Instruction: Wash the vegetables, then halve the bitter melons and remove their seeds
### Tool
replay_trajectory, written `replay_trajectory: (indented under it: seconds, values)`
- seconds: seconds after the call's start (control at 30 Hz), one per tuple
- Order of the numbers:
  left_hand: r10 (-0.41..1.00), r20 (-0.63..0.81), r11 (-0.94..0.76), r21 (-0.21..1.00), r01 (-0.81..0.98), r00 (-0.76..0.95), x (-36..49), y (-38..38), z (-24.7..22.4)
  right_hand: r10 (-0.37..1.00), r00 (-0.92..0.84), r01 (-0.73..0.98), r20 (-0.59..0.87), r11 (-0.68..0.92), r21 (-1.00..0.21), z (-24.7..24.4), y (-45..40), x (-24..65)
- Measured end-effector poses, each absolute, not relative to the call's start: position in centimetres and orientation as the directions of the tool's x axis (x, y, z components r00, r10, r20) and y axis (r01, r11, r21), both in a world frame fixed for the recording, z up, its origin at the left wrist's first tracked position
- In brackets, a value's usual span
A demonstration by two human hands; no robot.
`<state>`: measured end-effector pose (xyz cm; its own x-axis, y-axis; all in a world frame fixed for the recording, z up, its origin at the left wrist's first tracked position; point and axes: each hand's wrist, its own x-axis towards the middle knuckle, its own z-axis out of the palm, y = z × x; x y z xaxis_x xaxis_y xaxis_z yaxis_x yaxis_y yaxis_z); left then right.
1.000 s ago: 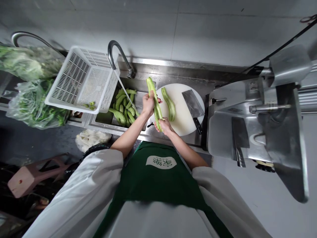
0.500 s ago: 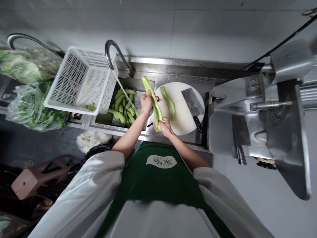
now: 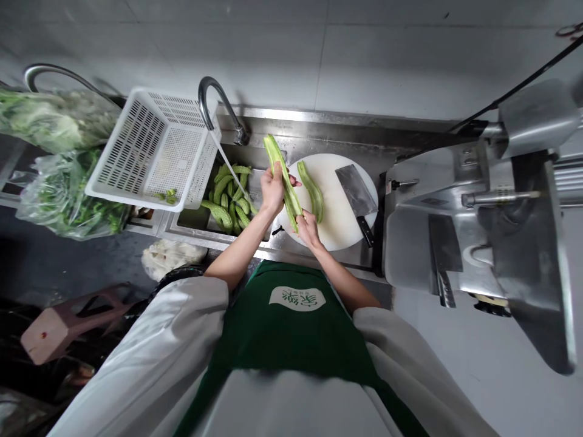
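A halved bitter melon [image 3: 283, 176], long and pale green with its hollow cut side showing, is held slantwise over the left part of the round white cutting board [image 3: 339, 233]. My left hand [image 3: 273, 189] is closed around its middle. At the near end, the fingers of my right hand [image 3: 308, 228] close on the same half; whether they also hold a small tool is hidden. Another melon half [image 3: 311, 191] lies on the board, just right of my hands. Farther right rests a cleaver [image 3: 356, 189] with a black handle pointing toward me.
Whole bitter melons [image 3: 230, 200] fill the sink basin on the left, under a running faucet [image 3: 223, 100]. A white plastic basket [image 3: 136, 145] with a few green scraps stands beside it. Bagged greens [image 3: 77, 194] lie farther left. A metal slicer [image 3: 455, 182] bearing another cleaver [image 3: 444, 249] borders the right.
My right hand has shifted slightly up along the near end of the melon half. My left hand keeps its grip. The whole view has moved a little.
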<state>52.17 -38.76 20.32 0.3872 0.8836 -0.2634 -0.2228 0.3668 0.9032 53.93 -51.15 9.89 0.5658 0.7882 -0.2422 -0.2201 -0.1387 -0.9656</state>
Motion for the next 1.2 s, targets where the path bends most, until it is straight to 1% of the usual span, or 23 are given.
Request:
replay_trajectory:
  seconds: [0.07,0.13,0.23,0.27,0.33,0.4,0.47,0.53,0.63,0.83,0.9,1.0,1.1,1.2]
  values:
    - [0.882,-0.275,0.38,0.895,-0.233,0.383,52.1,-38.7,20.6,0.775,0.585,-0.2,-0.24,-0.148,-0.968,9.7,-51.0,54.0]
    - [0.88,-0.291,0.395,0.887,-0.238,0.376,52.1,-38.6,20.8,0.772,0.584,-0.227,-0.252,-0.143,-0.963,9.9,-50.9,54.0]
    - [0.877,-0.292,0.397,0.887,-0.236,0.38,52.2,-38.5,21.0,0.799,0.517,-0.372,-0.308,-0.114,-0.921,10.8,-50.9,54.0]
    - [0.879,-0.286,0.392,0.889,-0.236,0.382,52.2,-38.4,21.1,0.813,0.467,-0.442,-0.347,-0.125,-0.888,11.2,-51.1,54.1]
    - [0.885,-0.276,0.379,0.895,-0.236,0.375,52.2,-38.4,21.2,0.832,0.324,-0.558,-0.45,-0.216,-0.801,11.7,-51.4,54.3]
    - [0.889,-0.279,0.376,0.896,-0.234,0.362,52.2,-38.3,21.4,0.837,0.168,-0.608,-0.52,-0.328,-0.724,12.1,-51.8,54.6]
    - [0.891,-0.289,0.382,0.894,-0.235,0.35,52.1,-38.2,21.5,0.852,0.05,-0.62,-0.521,-0.382,-0.685,12.2,-51.9,55.0]
    - [0.89,-0.298,0.39,0.889,-0.238,0.344,52.0,-38.1,21.6,0.869,-0.003,-0.632,-0.496,-0.386,-0.673,12.1,-51.8,55.2]
    - [0.887,-0.303,0.395,0.889,-0.232,0.347,51.9,-38.1,21.7,0.862,0.013,-0.626,-0.507,-0.388,-0.676,12.1,-51.4,55.0]
    - [0.905,-0.287,0.366,0.902,-0.229,0.315,51.4,-38.6,22.1,0.809,0.13,-0.599,-0.574,-0.397,-0.695,12.2,-50.6,53.8]
    - [0.926,-0.268,0.335,0.908,-0.25,0.267,50.6,-38.3,22.5,0.82,0.135,-0.576,-0.556,-0.392,-0.718,12.5,-50.4,53.3]
    - [0.959,-0.245,0.276,0.922,-0.273,0.141,47.9,-37.0,22.9,0.868,0.062,-0.522,-0.492,-0.392,-0.758,13.0,-50.2,52.2]
    - [0.96,-0.279,0.256,0.921,-0.293,-0.037,43.0,-35.6,22.8,0.896,-0.089,-0.492,-0.434,-0.419,-0.763,13.3,-49.7,50.1]
    - [0.923,-0.296,0.212,0.925,-0.316,-0.245,36.7,-35.5,22.4,0.877,-0.275,-0.487,-0.395,-0.481,-0.729,13.3,-49.2,46.6]
